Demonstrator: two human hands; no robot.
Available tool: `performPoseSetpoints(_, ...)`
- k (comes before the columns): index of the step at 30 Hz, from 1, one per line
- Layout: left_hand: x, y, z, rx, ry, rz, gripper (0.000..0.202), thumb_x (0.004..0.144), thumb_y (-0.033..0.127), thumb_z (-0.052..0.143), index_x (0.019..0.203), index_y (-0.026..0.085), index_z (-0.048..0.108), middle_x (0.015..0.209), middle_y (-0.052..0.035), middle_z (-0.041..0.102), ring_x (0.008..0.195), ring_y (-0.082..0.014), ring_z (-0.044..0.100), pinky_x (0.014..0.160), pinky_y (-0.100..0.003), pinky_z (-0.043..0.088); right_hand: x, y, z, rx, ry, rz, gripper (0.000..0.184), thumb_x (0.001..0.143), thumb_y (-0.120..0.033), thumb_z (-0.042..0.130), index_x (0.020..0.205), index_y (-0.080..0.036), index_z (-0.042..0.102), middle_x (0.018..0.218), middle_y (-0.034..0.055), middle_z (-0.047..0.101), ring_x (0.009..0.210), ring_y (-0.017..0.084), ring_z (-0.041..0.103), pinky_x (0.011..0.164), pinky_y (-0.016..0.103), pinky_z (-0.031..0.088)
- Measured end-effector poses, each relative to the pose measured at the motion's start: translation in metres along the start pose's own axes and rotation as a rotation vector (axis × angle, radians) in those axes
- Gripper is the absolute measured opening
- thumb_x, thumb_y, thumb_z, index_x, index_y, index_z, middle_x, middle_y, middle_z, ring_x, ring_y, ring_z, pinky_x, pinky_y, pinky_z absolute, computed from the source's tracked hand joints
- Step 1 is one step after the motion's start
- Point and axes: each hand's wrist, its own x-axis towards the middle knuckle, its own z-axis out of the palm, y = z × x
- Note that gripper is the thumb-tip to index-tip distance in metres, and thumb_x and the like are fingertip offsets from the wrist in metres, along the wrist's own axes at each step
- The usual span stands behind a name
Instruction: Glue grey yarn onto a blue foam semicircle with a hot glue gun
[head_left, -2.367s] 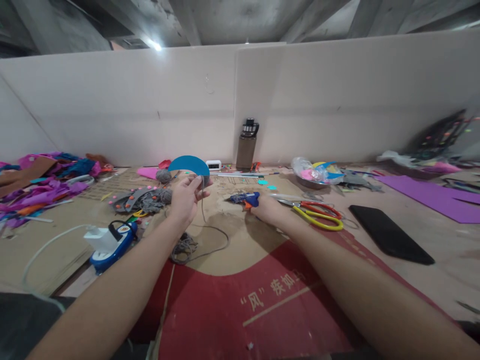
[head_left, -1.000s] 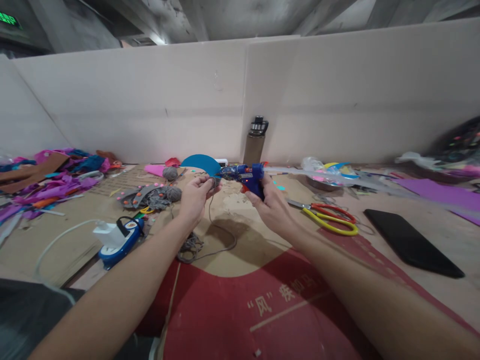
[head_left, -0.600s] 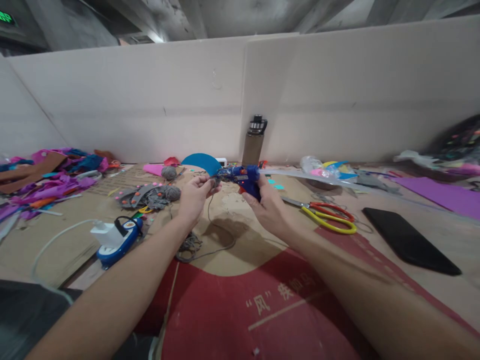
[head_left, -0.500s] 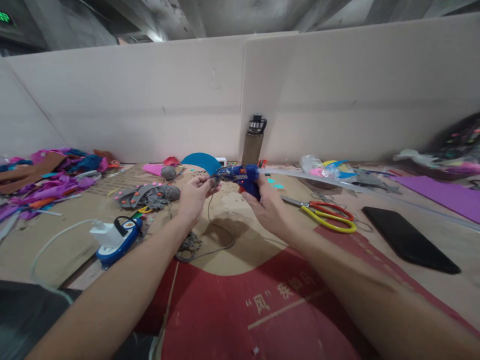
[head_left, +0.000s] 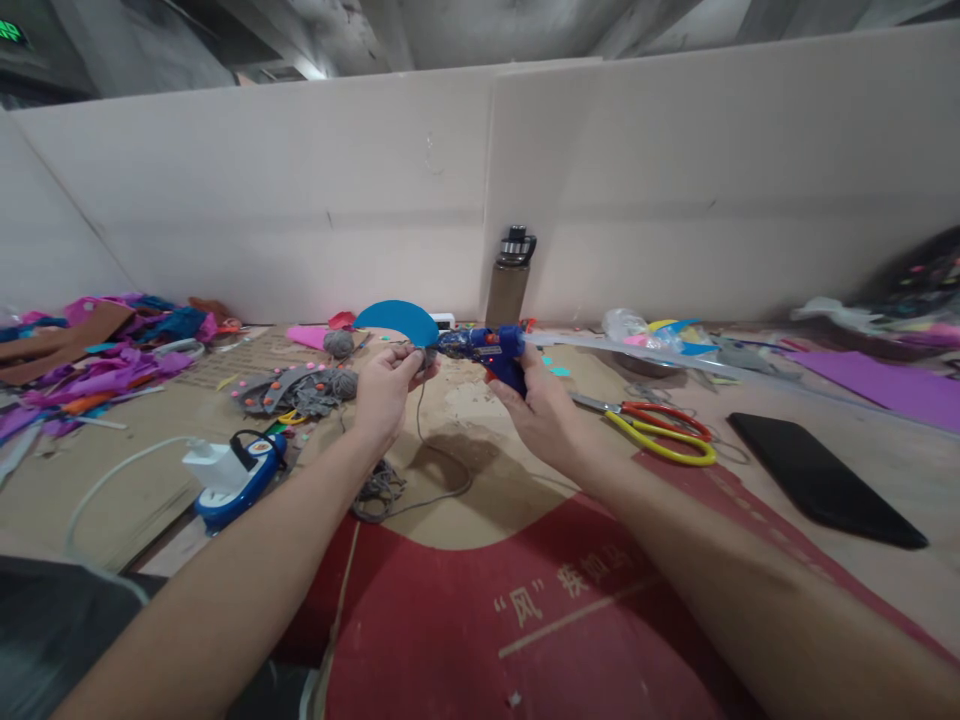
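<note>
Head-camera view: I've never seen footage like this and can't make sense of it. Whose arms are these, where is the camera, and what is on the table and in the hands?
There is no machine here. A person wears one camera on the head, looking forward and down, so both bare arms reach in from the bottom edge.

The left hand pinches a blue half-disc, and a grey cord hangs below it to the table. The right hand grips a blue glue gun, its nozzle pointing at the spot the left hand pinches.

Both hands are above a sheet of cardboard. Around it lie yellow-and-red scissors, a flat black slab, a blue-and-white plug unit and coloured scraps. A bottle stands at the back wall.
</note>
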Motion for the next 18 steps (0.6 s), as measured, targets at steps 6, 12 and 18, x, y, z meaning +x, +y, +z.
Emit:
performPoseSetpoints(6, 0.0009, 0.0000, -0.0007, -0.012, 0.011, 0.006, 0.023, 0.060, 0.022, 0.075, 0.068, 0.013, 0.056, 0.068, 0.0012, 0.061, 0.065, -0.0120, 0.064, 0.074, -0.032, 0.055, -0.0007, 0.0028, 0.0001, -0.016, 0.034, -0.028, 0.037, 0.088, -0.028, 0.044, 0.125, -0.021, 0.044, 0.107, 0.0106, 0.061, 0.092, 0.025, 0.057, 0.086, 0.045, 0.045)
performPoseSetpoints(12, 0.0021, 0.0008, -0.0016, -0.006, 0.013, 0.003, 0.019, 0.063, 0.021, 0.072, 0.069, 0.013, 0.056, 0.069, -0.0006, 0.063, 0.065, -0.0116, 0.064, 0.072, -0.030, 0.055, 0.0001, 0.0035, 0.0009, -0.020, 0.053, -0.038, 0.039, 0.088, -0.029, 0.045, 0.127, -0.021, 0.043, 0.107, 0.0113, 0.060, 0.091, 0.026, 0.057, 0.083, 0.044, 0.046)
performPoseSetpoints(18, 0.0026, 0.0019, -0.0022, -0.008, 0.013, 0.001, 0.016, 0.065, 0.020, 0.071, 0.071, 0.012, 0.058, 0.072, -0.0016, 0.064, 0.067, -0.0119, 0.065, 0.071, -0.028, 0.055, 0.0011, 0.0037, 0.0008, 0.003, 0.076, -0.034, 0.039, 0.087, -0.028, 0.046, 0.126, -0.021, 0.045, 0.111, 0.0108, 0.060, 0.095, 0.025, 0.057, 0.085, 0.043, 0.046)
